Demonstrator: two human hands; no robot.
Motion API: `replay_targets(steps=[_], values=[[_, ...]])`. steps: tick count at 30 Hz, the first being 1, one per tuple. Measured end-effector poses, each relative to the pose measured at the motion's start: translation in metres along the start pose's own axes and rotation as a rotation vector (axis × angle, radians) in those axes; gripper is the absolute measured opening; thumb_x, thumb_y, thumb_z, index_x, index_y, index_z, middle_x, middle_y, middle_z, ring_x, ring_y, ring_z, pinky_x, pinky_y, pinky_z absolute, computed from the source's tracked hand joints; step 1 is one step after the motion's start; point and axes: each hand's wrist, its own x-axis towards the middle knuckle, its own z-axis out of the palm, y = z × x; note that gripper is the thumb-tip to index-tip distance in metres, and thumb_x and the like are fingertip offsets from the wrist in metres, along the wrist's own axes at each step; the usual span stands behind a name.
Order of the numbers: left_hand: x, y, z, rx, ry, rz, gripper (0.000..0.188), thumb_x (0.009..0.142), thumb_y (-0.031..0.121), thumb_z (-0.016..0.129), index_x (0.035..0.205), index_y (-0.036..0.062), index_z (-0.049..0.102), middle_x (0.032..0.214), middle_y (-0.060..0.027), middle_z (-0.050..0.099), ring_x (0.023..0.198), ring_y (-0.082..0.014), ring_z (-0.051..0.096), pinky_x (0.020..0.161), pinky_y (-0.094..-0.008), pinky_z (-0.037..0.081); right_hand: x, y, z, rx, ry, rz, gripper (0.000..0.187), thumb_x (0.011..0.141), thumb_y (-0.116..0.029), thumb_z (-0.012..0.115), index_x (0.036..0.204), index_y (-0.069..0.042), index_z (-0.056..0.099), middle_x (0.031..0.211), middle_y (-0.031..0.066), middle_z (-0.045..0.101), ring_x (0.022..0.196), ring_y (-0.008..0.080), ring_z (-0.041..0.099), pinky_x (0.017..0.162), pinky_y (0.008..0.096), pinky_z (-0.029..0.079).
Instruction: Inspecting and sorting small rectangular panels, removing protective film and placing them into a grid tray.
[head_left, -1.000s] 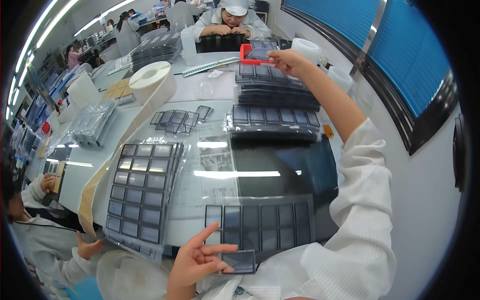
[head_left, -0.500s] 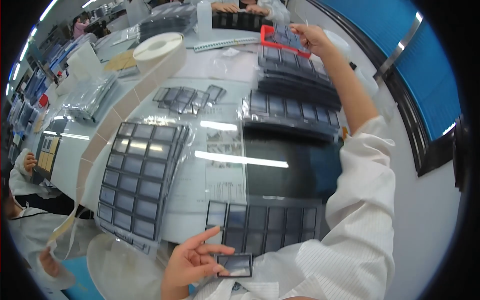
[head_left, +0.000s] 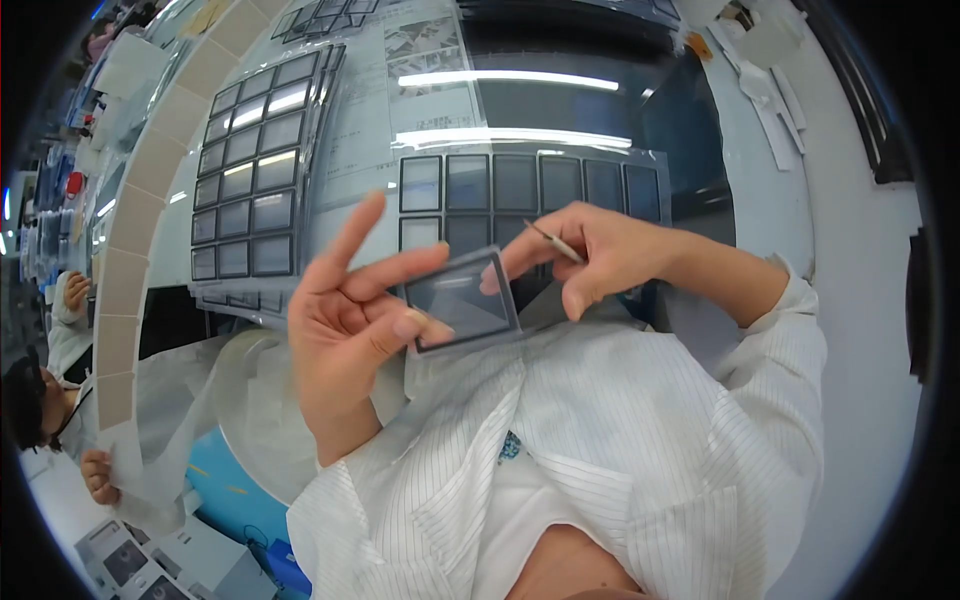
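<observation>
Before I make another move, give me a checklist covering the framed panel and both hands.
1. Framed panel held by left hand: ok, pinched by the thumb.
2. Slim tool held in right hand: ok.
3. Tool's tip apart from the panel: ok in this view; it points up and left.
4. Panel square to the view: not ok, it sits askew.
5. Right index fingertip touching the panel: cannot tell; they overlap at its right edge.
6. Pale patch on the panel, film or reflection: cannot tell.

Pale segmented strip (head_left: pixel 130 260) curved down left side, beside co-worker (head_left: pixel 76 432). Small orange piece (head_left: pixel 698 45) lay upper right, near white wall (head_left: pixel 850 290).
</observation>
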Motion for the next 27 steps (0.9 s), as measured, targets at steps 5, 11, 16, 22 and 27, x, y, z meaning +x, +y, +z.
replay_targets(steps=[5, 11, 16, 22, 27], values=[[-0.001, 0.011, -0.02, 0.024, 0.041, 0.196, 0.071, 0.077, -0.006, 0.066, 0.141, -0.0074, 0.033, 0.121, -0.0314, 0.057, 0.077, -0.0173, 0.07, 0.067, -0.0206, 0.054, -0.013, 0.006, 0.035, -0.25, 0.034, 0.086, 0.042, 0.075, -0.022, 0.081, 0.11, -0.003, 0.068, 0.09, 0.0018, 0.069, 0.067, 0.004, 0.055, 0.059, 0.0187, 0.038], [0.01, 0.008, -0.047, -0.173, 0.219, 0.139, 0.054, 0.087, -0.003, 0.061, 0.137, -0.0025, 0.041, 0.128, -0.0226, 0.055, 0.085, -0.0087, 0.065, 0.07, -0.0158, 0.053, -0.043, -0.021, 0.016, -0.23, 0.227, 0.12, 0.015, 0.083, -0.013, 0.071, 0.083, 0.0, 0.063, 0.068, 0.0038, 0.065, 0.059, 0.0082, 0.064, 0.054, 0.0183, 0.045], [0.02, -0.03, -0.047, -0.027, 0.245, 0.008, 0.043, 0.087, -0.001, 0.064, 0.127, -0.0045, 0.051, 0.099, -0.0157, 0.067, 0.081, -0.0149, 0.067, 0.068, -0.0221, 0.057, -0.082, -0.022, -0.029, -0.384, 0.427, 0.015, 0.018, 0.085, -0.019, 0.07, 0.08, -0.004, 0.061, 0.059, 0.0002, 0.058, 0.044, 0.0025, 0.047, 0.043, 0.0169, 0.032], [0.026, -0.036, -0.019, 0.374, 0.221, -0.144, 0.019, 0.086, 0.008, 0.068, 0.099, -0.0043, 0.062, 0.077, -0.0123, 0.068, 0.064, -0.0148, 0.067, 0.058, -0.0204, 0.052, -0.115, -0.004, -0.056, -0.204, 0.571, 0.015, 0.022, 0.094, -0.024, 0.06, 0.078, -0.009, 0.054, 0.057, -0.0045, 0.047, 0.043, 0.0007, 0.031, 0.04, 0.0171, 0.021], [0.037, -0.039, -0.002, 0.462, 0.09, -0.307, 0.02, 0.091, 0.017, 0.064, 0.081, 0.0008, 0.061, 0.059, -0.0052, 0.061, 0.049, -0.0082, 0.058, 0.047, -0.0173, 0.045, -0.137, 0.011, -0.067, -0.155, 0.698, 0.013, 0.023, 0.097, -0.026, 0.054, 0.08, -0.011, 0.053, 0.057, -0.0057, 0.044, 0.045, 0.0003, 0.03, 0.04, 0.0166, 0.02]])
